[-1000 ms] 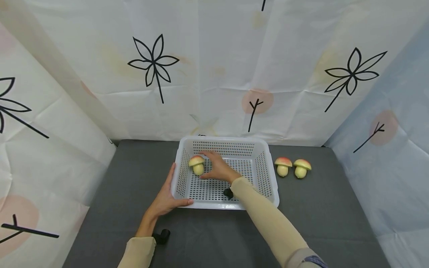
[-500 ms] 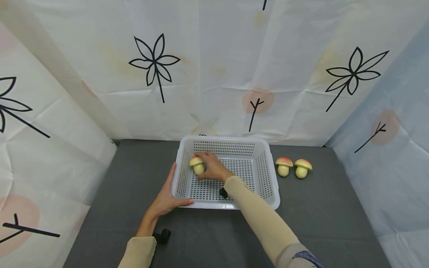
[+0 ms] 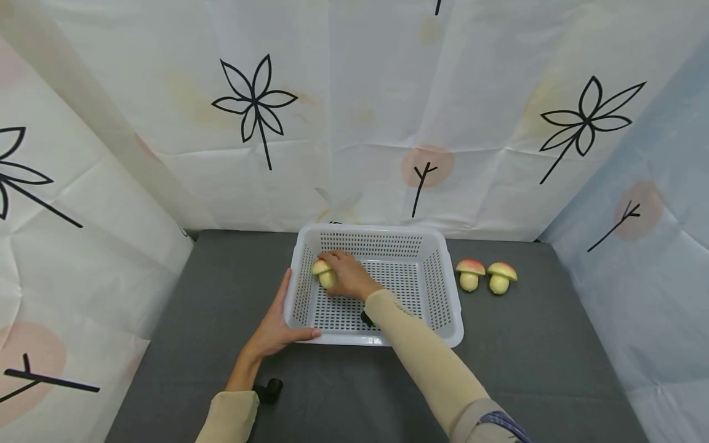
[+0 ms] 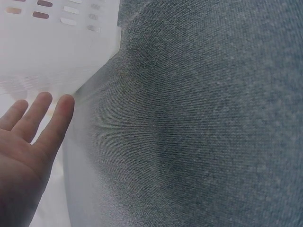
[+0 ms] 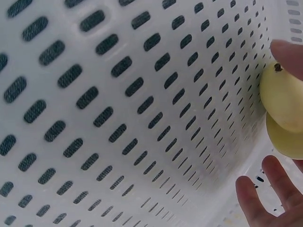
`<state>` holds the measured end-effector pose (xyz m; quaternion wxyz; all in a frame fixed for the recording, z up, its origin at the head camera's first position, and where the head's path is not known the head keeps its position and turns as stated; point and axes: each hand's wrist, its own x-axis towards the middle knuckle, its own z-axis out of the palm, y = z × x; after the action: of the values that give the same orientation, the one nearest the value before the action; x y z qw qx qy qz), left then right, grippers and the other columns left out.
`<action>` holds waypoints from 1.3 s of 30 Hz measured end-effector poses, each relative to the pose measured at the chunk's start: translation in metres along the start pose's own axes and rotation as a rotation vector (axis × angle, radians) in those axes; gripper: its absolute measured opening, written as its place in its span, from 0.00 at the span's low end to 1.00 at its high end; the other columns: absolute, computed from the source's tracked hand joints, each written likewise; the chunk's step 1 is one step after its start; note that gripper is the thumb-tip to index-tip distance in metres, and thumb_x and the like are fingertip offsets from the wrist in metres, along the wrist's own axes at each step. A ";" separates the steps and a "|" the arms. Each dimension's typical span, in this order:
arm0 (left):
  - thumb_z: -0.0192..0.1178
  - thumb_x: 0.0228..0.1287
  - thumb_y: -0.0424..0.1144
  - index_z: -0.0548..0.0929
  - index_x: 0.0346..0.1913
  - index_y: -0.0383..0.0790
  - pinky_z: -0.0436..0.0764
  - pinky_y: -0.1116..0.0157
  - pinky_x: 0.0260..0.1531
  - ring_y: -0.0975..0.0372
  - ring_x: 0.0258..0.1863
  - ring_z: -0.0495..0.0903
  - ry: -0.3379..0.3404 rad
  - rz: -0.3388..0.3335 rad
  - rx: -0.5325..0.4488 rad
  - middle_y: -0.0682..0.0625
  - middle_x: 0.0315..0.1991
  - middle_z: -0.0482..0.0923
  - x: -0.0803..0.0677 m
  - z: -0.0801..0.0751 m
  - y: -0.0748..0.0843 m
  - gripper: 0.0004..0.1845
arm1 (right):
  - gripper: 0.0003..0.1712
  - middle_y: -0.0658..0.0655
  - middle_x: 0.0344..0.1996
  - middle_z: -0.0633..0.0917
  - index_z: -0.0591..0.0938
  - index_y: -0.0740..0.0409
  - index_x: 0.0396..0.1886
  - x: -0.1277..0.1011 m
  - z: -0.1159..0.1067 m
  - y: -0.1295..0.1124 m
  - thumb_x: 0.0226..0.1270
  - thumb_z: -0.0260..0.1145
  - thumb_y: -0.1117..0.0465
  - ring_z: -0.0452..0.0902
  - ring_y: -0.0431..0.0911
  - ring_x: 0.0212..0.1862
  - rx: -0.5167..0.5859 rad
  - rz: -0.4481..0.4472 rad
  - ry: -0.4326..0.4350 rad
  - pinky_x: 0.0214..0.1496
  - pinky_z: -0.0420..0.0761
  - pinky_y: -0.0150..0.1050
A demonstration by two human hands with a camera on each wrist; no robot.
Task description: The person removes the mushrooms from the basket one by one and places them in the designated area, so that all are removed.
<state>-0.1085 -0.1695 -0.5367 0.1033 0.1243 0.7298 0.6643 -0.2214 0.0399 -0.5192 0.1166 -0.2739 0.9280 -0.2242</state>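
A white perforated plastic basket (image 3: 388,338) stands at the back of the grey table. Inside, near its left wall, is a toy mushroom (image 3: 327,280) with a yellow stem and a red-tinged cap. My right hand (image 3: 350,275) grips this mushroom; the right wrist view shows the thumb over the pale stem (image 5: 284,101) and a finger behind the cap. My left hand (image 3: 277,329) lies along the basket's front left corner, fingers straight against the outer wall and thumb on the front rim. Its straight fingers (image 4: 59,120) show under the basket wall in the left wrist view.
Two more toy mushrooms, one with a red cap (image 3: 470,266) and one with a yellow-red cap (image 3: 502,271), lie side by side to the basket's right. A white printed cloth (image 3: 360,123) hangs behind the table, with more cloth at both sides.
My right hand has moved left inside the basket and its fingers have closed around the mushroom, which has tilted slightly left. The left hand has stayed at the basket's corner.
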 end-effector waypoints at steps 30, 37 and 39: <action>0.81 0.48 0.33 0.33 0.81 0.69 0.79 0.45 0.51 0.35 0.63 0.71 0.001 0.004 0.029 0.38 0.79 0.48 -0.001 0.000 -0.001 0.73 | 0.51 0.56 0.66 0.74 0.66 0.48 0.76 -0.006 -0.011 -0.009 0.55 0.81 0.47 0.70 0.54 0.66 -0.069 -0.013 0.026 0.68 0.67 0.56; 0.81 0.48 0.32 0.32 0.82 0.63 0.79 0.44 0.51 0.34 0.63 0.71 -0.004 0.029 0.025 0.37 0.79 0.49 -0.001 0.000 -0.002 0.74 | 0.52 0.57 0.64 0.76 0.67 0.51 0.76 -0.015 -0.024 -0.015 0.54 0.81 0.46 0.72 0.53 0.63 -0.062 -0.059 0.043 0.65 0.70 0.55; 0.81 0.47 0.31 0.32 0.82 0.60 0.79 0.43 0.51 0.34 0.63 0.70 -0.005 0.035 0.020 0.38 0.79 0.48 0.000 0.000 -0.003 0.74 | 0.52 0.58 0.64 0.76 0.67 0.51 0.76 -0.018 -0.028 -0.016 0.54 0.81 0.46 0.72 0.53 0.63 -0.061 -0.072 0.049 0.66 0.70 0.55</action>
<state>-0.1081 -0.1698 -0.5397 0.0925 0.1397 0.7337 0.6585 -0.2088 0.0483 -0.4857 0.0772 -0.3048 0.9266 -0.2065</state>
